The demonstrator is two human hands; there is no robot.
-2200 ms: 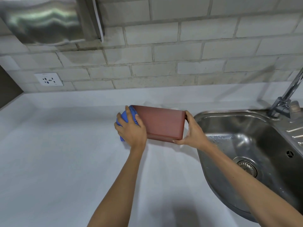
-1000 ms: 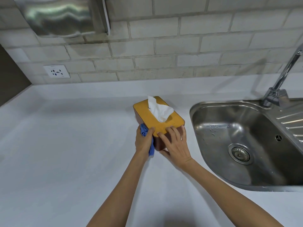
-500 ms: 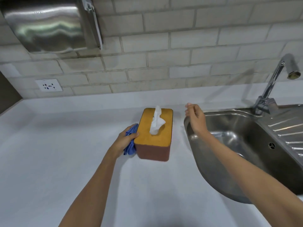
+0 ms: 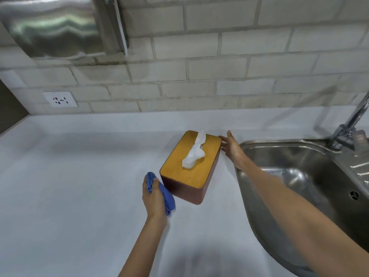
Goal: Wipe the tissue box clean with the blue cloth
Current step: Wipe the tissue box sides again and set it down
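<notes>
The tissue box (image 4: 185,172) stands upright on the white counter (image 4: 69,186), with a yellow wooden lid, dark red-brown sides and a white tissue (image 4: 194,153) sticking out of the top. My left hand (image 4: 154,198) is closed around the bunched blue cloth (image 4: 166,194), just left of the box's near left corner; whether the cloth touches the box is unclear. My right hand (image 4: 231,146) has its fingers spread against the box's far right corner.
A stainless steel sink (image 4: 299,176) lies right of the box, with a chrome tap (image 4: 351,128) at its back. A metal dispenser (image 4: 60,25) hangs on the brick wall at top left, and a wall socket (image 4: 60,99) sits below it.
The box was tilted on its side, then set upright on the counter. My right hand let go, swung toward the sink, and now rests at the far right corner. My left hand drew back with the cloth.
</notes>
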